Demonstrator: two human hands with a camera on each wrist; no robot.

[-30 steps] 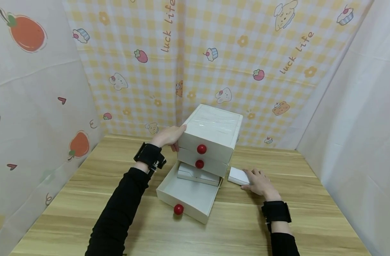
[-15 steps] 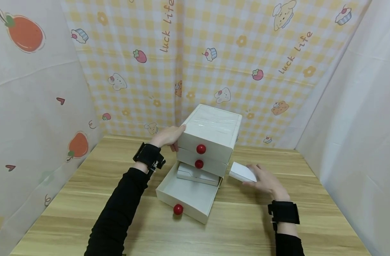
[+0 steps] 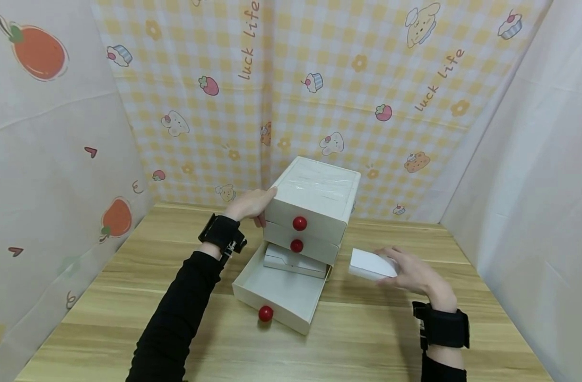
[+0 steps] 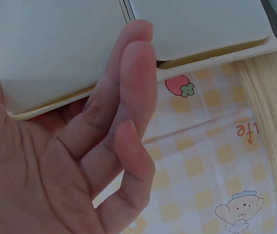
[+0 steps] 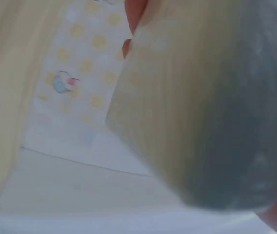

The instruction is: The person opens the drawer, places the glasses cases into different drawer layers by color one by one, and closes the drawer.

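Observation:
A small white chest of drawers point(image 3: 319, 183) with red round knobs stands mid-table; its bottom drawer point(image 3: 283, 297) is pulled out. Inside that drawer, toward the back, lies a flat white box point(image 3: 294, 260). My left hand point(image 3: 250, 204) rests against the chest's upper left side, fingers extended along the panel in the left wrist view and thumb at the top edge. To the right of the chest, my right hand point(image 3: 412, 270) grips a white box point(image 3: 372, 263) between thumb and fingers, above the table. That box fills much of the right wrist view, blurred.
The wood-grain table point(image 3: 367, 339) runs up to a yellow checked curtain point(image 3: 348, 106) behind the chest. White cloth hangs at the left point(image 3: 57, 132) and right point(image 3: 524, 175) sides. The open drawer juts toward the table's front.
My right hand has lifted the white box from the table and moved it right, a little away from the chest. My left hand and the drawers have stayed in place.

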